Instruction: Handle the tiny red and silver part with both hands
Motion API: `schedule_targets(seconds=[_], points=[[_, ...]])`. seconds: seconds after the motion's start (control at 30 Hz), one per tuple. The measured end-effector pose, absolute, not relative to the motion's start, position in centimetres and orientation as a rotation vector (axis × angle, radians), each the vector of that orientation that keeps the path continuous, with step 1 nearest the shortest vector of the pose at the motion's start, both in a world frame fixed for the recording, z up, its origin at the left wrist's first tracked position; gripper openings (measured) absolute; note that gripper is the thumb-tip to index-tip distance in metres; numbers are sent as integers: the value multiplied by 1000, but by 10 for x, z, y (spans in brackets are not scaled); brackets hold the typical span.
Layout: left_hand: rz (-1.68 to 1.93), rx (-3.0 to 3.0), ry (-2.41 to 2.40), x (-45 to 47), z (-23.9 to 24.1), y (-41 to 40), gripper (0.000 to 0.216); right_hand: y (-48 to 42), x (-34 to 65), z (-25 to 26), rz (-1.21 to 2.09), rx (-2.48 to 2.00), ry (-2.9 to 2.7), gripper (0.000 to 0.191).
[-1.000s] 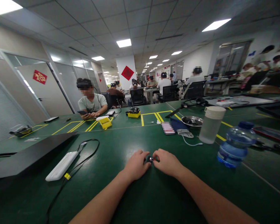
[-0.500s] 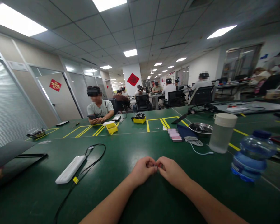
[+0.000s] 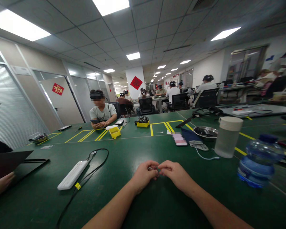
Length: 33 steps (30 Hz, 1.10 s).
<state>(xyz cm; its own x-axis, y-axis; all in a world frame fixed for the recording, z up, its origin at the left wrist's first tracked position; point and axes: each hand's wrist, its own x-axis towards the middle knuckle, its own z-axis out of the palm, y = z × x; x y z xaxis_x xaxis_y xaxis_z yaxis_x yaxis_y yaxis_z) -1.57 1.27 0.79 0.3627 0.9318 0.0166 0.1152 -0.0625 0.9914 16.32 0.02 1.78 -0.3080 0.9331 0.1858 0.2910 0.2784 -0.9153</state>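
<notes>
My left hand (image 3: 145, 175) and my right hand (image 3: 173, 171) meet fingertip to fingertip above the green table (image 3: 124, 156). The fingers of both are curled and pinched together. Between the fingertips something tiny may be held, but it is too small and too covered to name. Both forearms reach in from the bottom edge. Nearest to the right hand on the table are a pink-screened phone (image 3: 179, 139) and a grey cloth pouch (image 3: 198, 144). A white power bank (image 3: 73, 175) with a black cable lies left of my left hand.
At right stand a frosted bottle (image 3: 227, 138) and a clear blue-capped water bottle (image 3: 259, 160). Farther off are a metal bowl (image 3: 205, 133) and yellow trays (image 3: 114, 132). A person (image 3: 102, 111) sits opposite; another person's hand (image 3: 4, 181) holds a dark panel at left.
My fingers have shifted slightly, with the right fingertips now a little over the left ones. At left, the other person's hand and dark panel have moved farther into view.
</notes>
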Motion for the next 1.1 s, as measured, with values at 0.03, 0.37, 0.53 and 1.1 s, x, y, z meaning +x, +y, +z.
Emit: schedule_targets(seconds=[0.03,0.37,0.53,1.1], points=[[898,1491,995,-16,7,13,28,1,163,17,1071,-1110,-1752,24],[904,1458,993,-14,4,15,30,4,161,10,1185,-1163,-1560,22],[910,1412,979,-14,-1,18,25,7,162,6,1161,-1185,-1577,22],[893,1406,925,-14,-4,19,24,8,165,3,1230,-1119,-1618,19]])
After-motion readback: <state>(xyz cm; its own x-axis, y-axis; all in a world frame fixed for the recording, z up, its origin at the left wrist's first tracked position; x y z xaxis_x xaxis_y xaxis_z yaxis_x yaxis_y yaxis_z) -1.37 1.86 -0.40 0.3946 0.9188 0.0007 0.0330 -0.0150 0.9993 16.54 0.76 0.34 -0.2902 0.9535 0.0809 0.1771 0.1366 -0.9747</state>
